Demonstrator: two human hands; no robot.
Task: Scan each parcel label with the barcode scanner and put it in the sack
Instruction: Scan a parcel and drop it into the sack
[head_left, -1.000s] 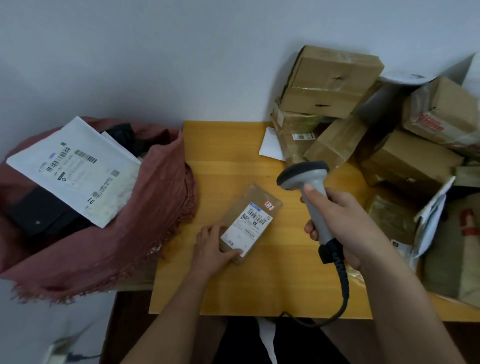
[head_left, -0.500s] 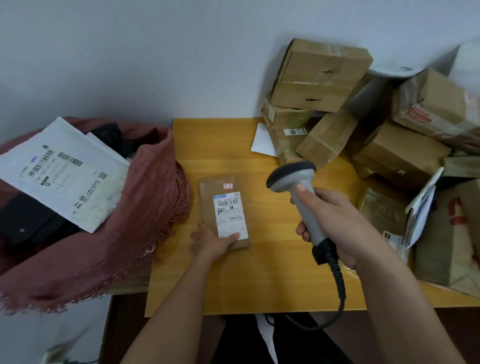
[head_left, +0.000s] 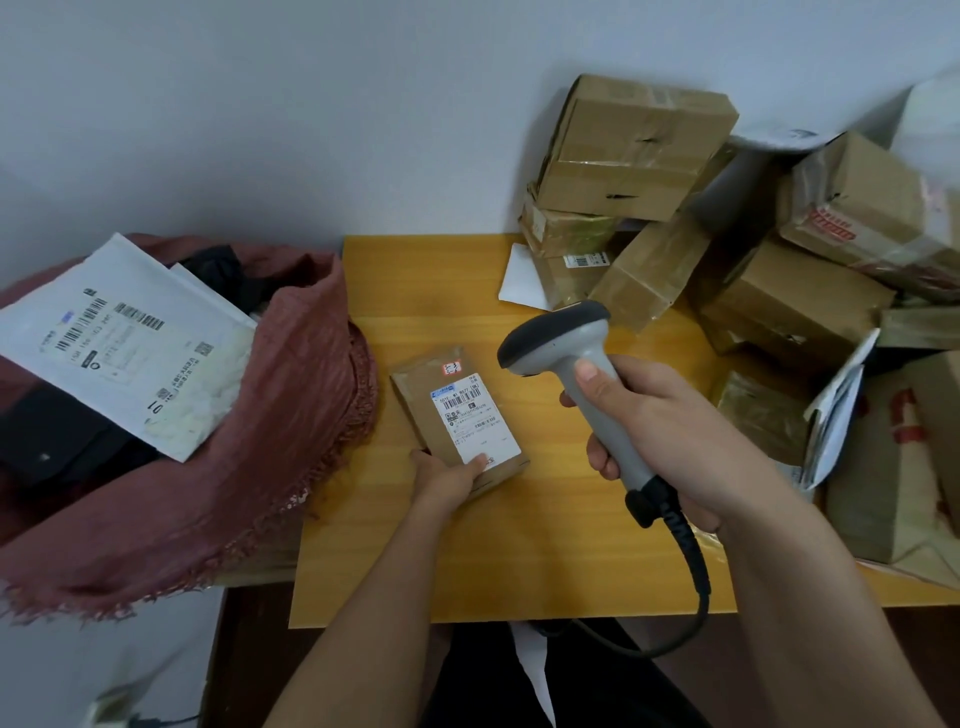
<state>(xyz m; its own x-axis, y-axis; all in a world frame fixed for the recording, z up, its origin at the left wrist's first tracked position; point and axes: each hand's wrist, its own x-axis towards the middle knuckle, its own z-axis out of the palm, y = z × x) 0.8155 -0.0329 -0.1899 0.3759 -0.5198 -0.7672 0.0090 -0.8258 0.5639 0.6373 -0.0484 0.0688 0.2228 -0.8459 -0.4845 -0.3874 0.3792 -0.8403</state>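
A small flat brown parcel (head_left: 436, 384) with a white barcode label lies on the yellow table (head_left: 519, 545). My left hand (head_left: 447, 480) grips its near end, thumb on the label. My right hand (head_left: 670, 436) holds a grey barcode scanner (head_left: 566, 343) by the handle, its dark head just right of and above the parcel. The reddish-brown sack (head_left: 291, 431) lies open at the table's left edge, with a white mailer (head_left: 119, 343) and dark items inside.
A heap of brown cardboard boxes (head_left: 639, 145) and paper-wrapped parcels (head_left: 789, 306) fills the table's right and back corner against the wall. The scanner's black cable (head_left: 691, 582) hangs over the front edge. A white slip (head_left: 519, 280) lies by the boxes.
My left hand has turned the parcel from slanting right to slanting left and slid it toward the sack. The scanner has stayed beside it on the right.
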